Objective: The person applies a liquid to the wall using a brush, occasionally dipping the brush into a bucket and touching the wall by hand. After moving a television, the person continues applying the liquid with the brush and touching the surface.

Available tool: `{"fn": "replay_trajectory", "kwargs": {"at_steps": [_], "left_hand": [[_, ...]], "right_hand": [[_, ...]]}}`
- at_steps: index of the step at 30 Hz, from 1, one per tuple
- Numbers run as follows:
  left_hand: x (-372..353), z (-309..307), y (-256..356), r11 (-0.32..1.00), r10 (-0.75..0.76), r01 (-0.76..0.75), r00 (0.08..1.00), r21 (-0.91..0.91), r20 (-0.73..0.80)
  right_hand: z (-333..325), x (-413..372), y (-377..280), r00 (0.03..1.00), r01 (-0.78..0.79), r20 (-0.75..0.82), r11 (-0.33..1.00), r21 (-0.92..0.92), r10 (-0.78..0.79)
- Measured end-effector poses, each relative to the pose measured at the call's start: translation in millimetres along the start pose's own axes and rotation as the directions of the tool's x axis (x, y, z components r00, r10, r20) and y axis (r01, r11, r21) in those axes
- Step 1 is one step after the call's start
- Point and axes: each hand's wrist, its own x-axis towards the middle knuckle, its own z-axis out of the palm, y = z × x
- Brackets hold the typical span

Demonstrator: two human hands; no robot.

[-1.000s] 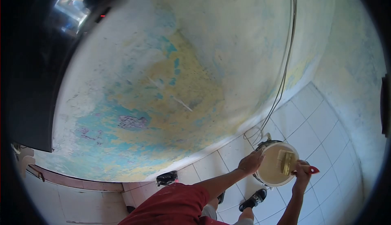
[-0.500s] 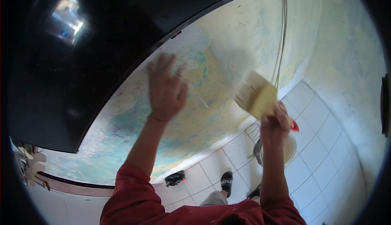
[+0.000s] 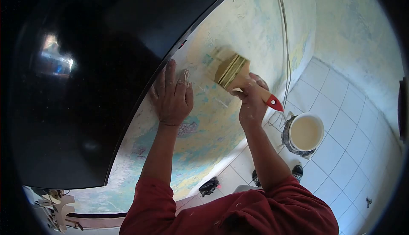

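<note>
My right hand (image 3: pixel 252 101) grips a wide flat brush (image 3: pixel 233 71) with a wooden handle and a red, holed end. The brush's bristles touch the patchy blue, green and cream wall (image 3: pixel 251 22); they are slightly blurred. My left hand (image 3: pixel 172 96) lies flat against that wall with its fingers spread, beside the edge of a large glossy black panel (image 3: pixel 106 86). White smears mark its fingers. Below and to the right stands a bucket (image 3: pixel 322 128) of cream-coloured liquid on the floor.
Thin cables (image 3: pixel 284 30) hang along the wall towards the corner. A black bag (image 3: pixel 208 187) lies by the wall's foot on the white tiled floor (image 3: pixel 336 111). Grey-white items (image 3: pixel 64 209) sit below the black panel at lower left.
My left hand has come to rest against the wall. My right hand has moved the brush left and up onto the wall, and the bucket now shows fully.
</note>
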Motion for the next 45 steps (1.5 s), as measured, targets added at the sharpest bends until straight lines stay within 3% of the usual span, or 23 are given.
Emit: {"fn": "replay_trajectory", "kwargs": {"at_steps": [4, 7, 11, 16, 23, 25, 28, 31, 33, 35, 37, 39, 40, 42, 43, 45], "left_hand": [[0, -1, -1, 0.999, 0.023, -0.024, 0.999, -0.046, -0.024], [-1, -3, 0, 0.998, 0.041, -0.043, 0.998, -0.044, -0.037], [2, -4, -1, 0.996, 0.029, -0.033, 0.998, -0.079, -0.051], [1, -7, -1, 0.993, 0.051, -0.056, 0.997, -0.100, -0.051], [-1, -7, -4, 0.981, 0.066, -0.082, 0.993, -0.178, -0.096], [0, -7, -5, 0.974, 0.069, -0.091, 0.991, -0.207, -0.113], [-1, -10, -6, 0.973, 0.083, -0.106, 0.990, -0.207, -0.116], [-1, -13, -7, 0.971, 0.096, -0.113, 0.991, -0.211, -0.090], [0, -16, -9, 0.963, 0.093, -0.117, 0.990, -0.245, -0.106], [0, -26, -14, 0.951, 0.076, -0.102, 0.992, -0.292, -0.100], [2, -29, -23, 0.935, 0.065, -0.095, 0.993, -0.342, -0.098], [2, -30, -32, 0.895, 0.053, -0.047, 0.999, -0.444, 0.002], [2, -31, -32, 0.896, 0.053, -0.044, 0.999, -0.442, 0.008], [5, -30, -28, 0.972, 0.144, -0.134, 0.989, -0.195, 0.039], [6, -28, -26, 0.971, 0.143, -0.131, 0.989, -0.199, 0.046], [7, -26, -23, 0.986, 0.167, -0.165, 0.985, -0.031, 0.050]], "right_hand": [[60, 10, -5, 0.998, 0.062, 0.011, 0.975, 0.213, -0.066], [74, 23, 12, 0.997, 0.027, 0.070, 0.990, 0.142, -0.037], [48, 1, 0, 0.997, 0.063, 0.034, 0.992, 0.113, -0.067], [91, 15, 11, 1.000, 0.001, 0.027, 0.960, 0.280, -0.009], [39, 10, 13, 0.997, 0.071, -0.037, 0.996, 0.048, -0.069], [44, 3, 4, 0.996, 0.064, -0.063, 0.997, 0.043, -0.061], [73, 18, 6, 0.997, 0.069, 0.000, 0.969, 0.237, -0.071], [78, 41, 10, 0.999, 0.041, 0.014, 0.974, 0.222, -0.045], [57, 37, 10, 0.998, 0.063, -0.021, 0.991, 0.120, -0.061], [33, 24, 4, 0.991, 0.035, -0.134, 0.998, 0.047, -0.028], [30, 18, -2, 0.992, 0.042, -0.125, 0.996, 0.076, -0.032], [38, 18, -4, 0.998, 0.028, -0.057, 0.981, 0.193, -0.017], [50, 24, -4, 0.999, 0.025, 0.015, 0.963, 0.268, -0.030], [76, 35, -2, 0.999, -0.008, 0.042, 0.957, 0.290, -0.004], [81, 39, 1, 0.997, -0.039, 0.072, 0.949, 0.313, 0.017], [69, 41, 11, 0.998, -0.056, 0.054, 0.960, 0.274, 0.043]]}}
